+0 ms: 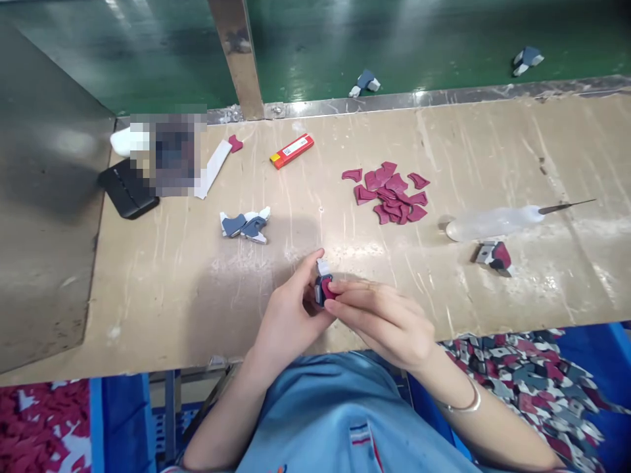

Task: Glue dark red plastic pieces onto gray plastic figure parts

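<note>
Blue left bin point(123, 420) holds magenta pieces point(44, 433); blue right bin point(611, 361), mixed-colour parts point(532, 387). Small part point(320, 293) above worktop point(158, 302): left hand point(288, 309) grip clamped on it, right hand point(394, 322) closed on its magenta inset point(327, 288). Translucent bottle point(493, 225) lies well to the right.

I'm in a factory workshop: my scuffed worktop point(167, 289) adjoins a green conveyor belt point(434, 46) along the top of the frame, and blue bins point(608, 368) of small moulded parts point(527, 387) fill both lower corners.

The bench point(158, 289) (scuffed, streaked) bears maroon pieces point(394, 185), blue-white parts point(237, 225), a bottle point(493, 225), a red packet point(296, 148) and a black case point(131, 192).
</note>
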A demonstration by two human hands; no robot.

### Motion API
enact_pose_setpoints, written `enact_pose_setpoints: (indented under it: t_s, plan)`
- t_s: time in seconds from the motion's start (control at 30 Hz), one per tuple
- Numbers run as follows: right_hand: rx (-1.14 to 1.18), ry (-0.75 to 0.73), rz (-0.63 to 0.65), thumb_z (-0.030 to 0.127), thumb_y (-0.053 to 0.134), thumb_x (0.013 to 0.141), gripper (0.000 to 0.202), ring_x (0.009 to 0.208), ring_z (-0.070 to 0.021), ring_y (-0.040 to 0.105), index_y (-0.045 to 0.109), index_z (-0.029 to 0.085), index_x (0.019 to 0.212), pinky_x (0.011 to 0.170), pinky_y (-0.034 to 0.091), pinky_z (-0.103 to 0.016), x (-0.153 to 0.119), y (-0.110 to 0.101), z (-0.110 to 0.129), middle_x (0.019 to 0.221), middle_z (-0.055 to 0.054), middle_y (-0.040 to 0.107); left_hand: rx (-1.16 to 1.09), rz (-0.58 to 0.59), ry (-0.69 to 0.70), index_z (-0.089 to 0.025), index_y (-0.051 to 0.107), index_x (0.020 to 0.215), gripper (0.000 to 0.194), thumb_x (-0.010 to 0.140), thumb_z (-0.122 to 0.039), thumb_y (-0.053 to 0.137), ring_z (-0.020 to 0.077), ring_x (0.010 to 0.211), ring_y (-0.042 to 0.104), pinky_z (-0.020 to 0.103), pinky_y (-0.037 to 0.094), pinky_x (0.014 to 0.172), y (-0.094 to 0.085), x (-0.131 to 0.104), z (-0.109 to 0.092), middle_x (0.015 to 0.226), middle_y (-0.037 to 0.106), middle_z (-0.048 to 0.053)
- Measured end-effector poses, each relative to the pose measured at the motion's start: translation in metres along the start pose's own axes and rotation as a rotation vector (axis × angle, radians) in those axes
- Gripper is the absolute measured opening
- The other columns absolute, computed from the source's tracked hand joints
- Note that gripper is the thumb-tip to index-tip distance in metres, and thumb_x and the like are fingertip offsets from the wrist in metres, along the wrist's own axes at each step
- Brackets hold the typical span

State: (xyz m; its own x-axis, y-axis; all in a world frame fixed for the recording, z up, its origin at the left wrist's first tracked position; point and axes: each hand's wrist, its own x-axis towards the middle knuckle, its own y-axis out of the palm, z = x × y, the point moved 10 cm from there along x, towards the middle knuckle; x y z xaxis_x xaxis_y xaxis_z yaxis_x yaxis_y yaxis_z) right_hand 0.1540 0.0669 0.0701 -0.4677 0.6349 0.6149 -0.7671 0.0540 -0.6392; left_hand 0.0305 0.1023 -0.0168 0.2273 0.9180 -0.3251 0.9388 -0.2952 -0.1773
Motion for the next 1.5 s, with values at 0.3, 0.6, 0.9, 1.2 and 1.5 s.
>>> enact_pose_setpoints:
  t_s: [0.3, 0.6, 0.9, 1.2, 1.5]
  plan:
    - [-0.022, 0.004, 0.019, 0.002, 0.067, 0.102, 0.037, 0.115, -0.0257, 0.085, 0.076, 0.017, 0.135, 0.100, 0.075, -0.039, -0.003, -0.002, 0.000, 0.109, -0.008, 0.088, 0.027, -0.027, 0.005, -0.023, 0.063, 0.153, 0.073, 0.080, -0.022, 0.072, 0.0151, 0.072, 0.064, 0.027, 0.055, 0.075, -0.002, -0.002, -0.001, 0.082, 0.066, -0.005]
    - [0.151, 0.168, -0.032, 0.007, 0.063, 0.105, 0.032, 0.111, -0.0237, 0.085, 0.080, 0.023, 0.127, 0.099, 0.074, -0.038, -0.005, 0.003, -0.018, 0.108, -0.007, 0.087, 0.019, -0.054, 0.035, -0.024, 0.061, 0.155, 0.070, 0.085, -0.020, 0.071, 0.0162, 0.084, 0.073, 0.029, 0.060, 0.086, -0.002, -0.006, -0.003, 0.094, 0.075, -0.003]
    - [0.292, 0.240, -0.130, 0.004, 0.063, 0.098, 0.035, 0.101, -0.0228, 0.086, 0.072, 0.028, 0.123, 0.104, 0.073, -0.046, -0.001, -0.005, -0.013, 0.103, -0.003, 0.085, -0.417, 0.113, -0.004, -0.025, 0.054, 0.164, 0.076, 0.094, -0.030, 0.083, 0.0209, 0.101, 0.082, 0.029, 0.068, 0.089, 0.004, -0.017, -0.005, 0.111, 0.081, 0.005]
    - [0.348, 0.379, -0.207, 0.013, 0.074, 0.099, 0.030, 0.102, -0.0265, 0.083, 0.073, 0.029, 0.125, 0.088, 0.073, -0.042, -0.012, 0.002, -0.024, 0.108, -0.007, 0.083, -0.459, 0.071, -0.010, -0.027, 0.069, 0.154, 0.069, 0.092, -0.046, 0.090, 0.0262, 0.114, 0.084, 0.034, 0.070, 0.097, -0.003, -0.018, -0.003, 0.126, 0.086, 0.009]
    - [0.292, 0.325, -0.277, 0.016, 0.072, 0.102, 0.020, 0.093, -0.0247, 0.083, 0.078, 0.026, 0.118, 0.083, 0.071, -0.041, -0.010, -0.002, -0.017, 0.099, -0.007, 0.084, -0.492, 0.100, 0.033, -0.021, 0.077, 0.140, 0.055, 0.093, -0.048, 0.088, 0.0336, 0.136, 0.077, 0.038, 0.067, 0.109, 0.001, -0.015, -0.001, 0.152, 0.075, 0.014]
